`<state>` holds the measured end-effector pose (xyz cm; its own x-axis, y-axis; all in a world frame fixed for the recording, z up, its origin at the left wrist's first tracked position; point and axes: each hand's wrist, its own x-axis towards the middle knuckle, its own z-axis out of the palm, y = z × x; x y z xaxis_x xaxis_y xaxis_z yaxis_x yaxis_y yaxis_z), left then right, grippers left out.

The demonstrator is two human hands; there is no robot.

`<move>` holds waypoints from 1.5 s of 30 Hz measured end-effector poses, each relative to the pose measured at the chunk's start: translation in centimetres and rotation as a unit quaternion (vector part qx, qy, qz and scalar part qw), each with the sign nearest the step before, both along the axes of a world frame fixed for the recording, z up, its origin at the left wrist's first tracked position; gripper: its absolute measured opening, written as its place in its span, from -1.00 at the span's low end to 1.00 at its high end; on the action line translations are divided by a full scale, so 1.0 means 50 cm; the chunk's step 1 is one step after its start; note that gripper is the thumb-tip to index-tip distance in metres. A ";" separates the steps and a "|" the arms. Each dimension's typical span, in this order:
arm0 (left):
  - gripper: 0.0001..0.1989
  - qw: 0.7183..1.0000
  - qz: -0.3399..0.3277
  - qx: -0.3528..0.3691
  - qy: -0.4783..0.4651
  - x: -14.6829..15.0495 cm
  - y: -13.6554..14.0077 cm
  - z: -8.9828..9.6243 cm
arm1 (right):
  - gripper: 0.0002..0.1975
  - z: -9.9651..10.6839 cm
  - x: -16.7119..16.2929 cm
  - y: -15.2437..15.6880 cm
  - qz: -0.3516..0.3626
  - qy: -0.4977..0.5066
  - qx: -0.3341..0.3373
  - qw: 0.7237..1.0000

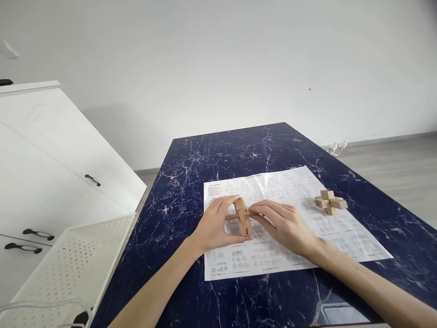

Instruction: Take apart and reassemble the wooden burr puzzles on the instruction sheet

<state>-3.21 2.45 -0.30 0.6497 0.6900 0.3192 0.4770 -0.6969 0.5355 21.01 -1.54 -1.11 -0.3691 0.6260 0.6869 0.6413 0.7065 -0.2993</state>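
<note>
My left hand (216, 223) grips a wooden puzzle block (246, 228) marked with a 3, fingers at its far end and thumb at its near end. A thin wooden rod (232, 217) crosses the middle of the block and sticks out to the left. The fingertips of my right hand (282, 223) pinch the rod's right end. Both pieces are over a printed instruction sheet (362, 246) covered with small diagrams. To the right of my right hand, an assembled wooden burr puzzle (329, 203) stands on the sheet.
The sheet lies on a dark blue marbled table (191, 168). A white cabinet (68, 150) with black handles and a perforated white shelf (78, 255) stand left of it. Clear plastic bottles (337, 148) show beyond the right edge. A flat pale rectangular object (343, 313) lies near the front edge.
</note>
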 end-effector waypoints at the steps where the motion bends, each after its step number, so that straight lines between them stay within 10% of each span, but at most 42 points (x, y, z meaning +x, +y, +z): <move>1: 0.02 1.000 0.000 -0.002 -0.001 0.001 0.000 0.001 | -0.83 -0.001 0.000 -0.001 -0.003 0.001 -0.001 1.000; 25: -0.09 0.994 0.007 -0.101 -0.041 0.013 -0.006 0.011 | -0.86 -0.012 0.008 0.004 -0.005 0.060 -0.061 0.996; 45: -0.12 0.958 -0.042 -0.220 -0.177 0.007 -0.001 0.009 | -0.91 -0.027 0.000 0.008 0.064 0.051 -0.237 0.968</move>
